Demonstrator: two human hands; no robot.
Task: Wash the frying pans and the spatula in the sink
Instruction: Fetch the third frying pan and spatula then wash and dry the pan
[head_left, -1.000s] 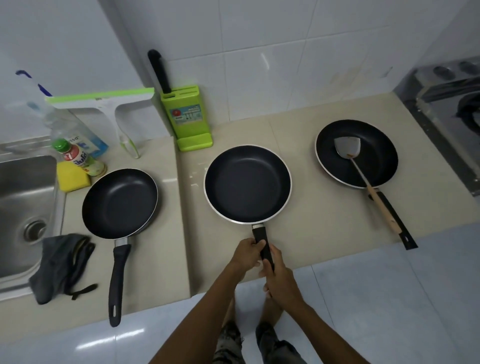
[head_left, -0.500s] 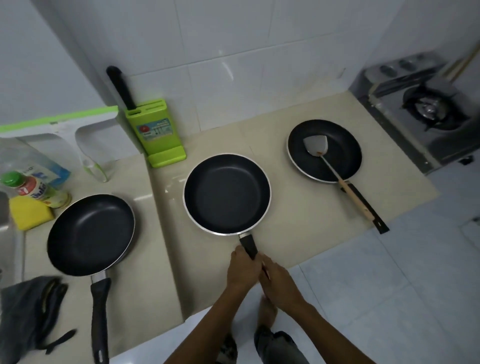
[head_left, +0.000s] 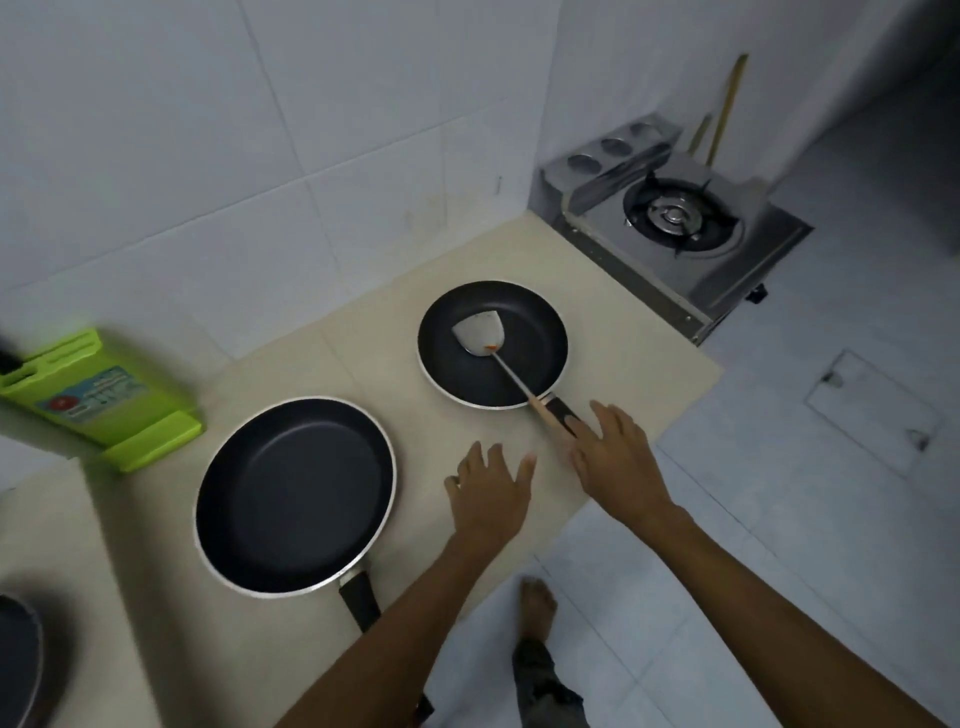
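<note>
We are looking down at the table, and our right hand is hovering wide open, fingers spread, over the wooden end of the spatula; whether the fingertips are touching it, we cannot tell. The spatula's blade is lying inside the far frying pan near the table's right edge, beside the stove, with its shaft leaning on the rim, so the handle is pointing our way, easy to take. A small orange smear is showing on the blade. Our left hand, also open and holding nothing, is hanging over bare table between that pan and the middle frying pan, whose handle is jutting over the front edge. The sink is not showing here.
</note>
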